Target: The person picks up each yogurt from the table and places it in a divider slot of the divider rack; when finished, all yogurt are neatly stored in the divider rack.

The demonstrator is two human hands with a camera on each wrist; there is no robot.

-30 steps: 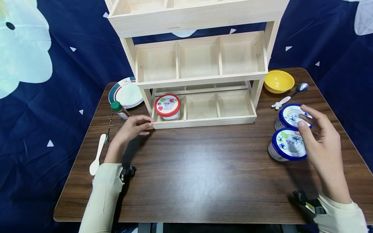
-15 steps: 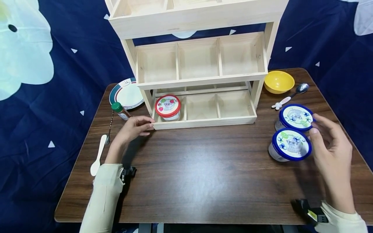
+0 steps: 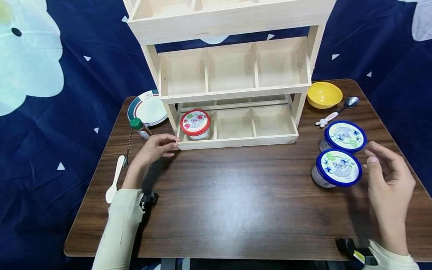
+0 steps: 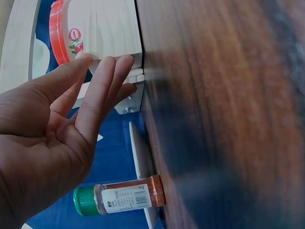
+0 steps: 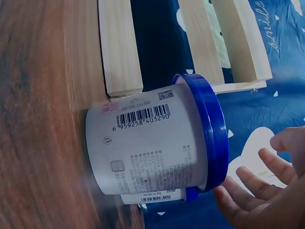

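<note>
My left hand point(image 3: 153, 150) touches the left front corner of the bottom wooden tray point(image 3: 236, 141), its fingers nearly straight in the left wrist view. A red-lidded tub point(image 3: 195, 123) stands in that tray's left compartment. On the right, my right hand point(image 3: 391, 183) hovers beside two blue-lidded tubs, its fingers loosely bent and holding nothing. The nearer blue-lidded tub point(image 3: 339, 167) fills much of the right wrist view, barcode side point(image 5: 147, 138) showing. The farther blue-lidded tub point(image 3: 345, 135) stands just behind it, partly hidden.
Above the bottom tray rise the wooden rack's middle tray point(image 3: 233, 71) and top tray point(image 3: 229, 22). Plates point(image 3: 148, 108), a green-capped spice bottle point(image 3: 140, 127) and a white spoon point(image 3: 115, 180) lie left. A yellow bowl point(image 3: 324, 95) and a rabbit-handled spoon point(image 3: 337, 111) lie at the back right.
My right hand has drawn away to the right and toward me from the blue-lidded tubs, which stay in place. The left hand keeps its position at the tray corner.
</note>
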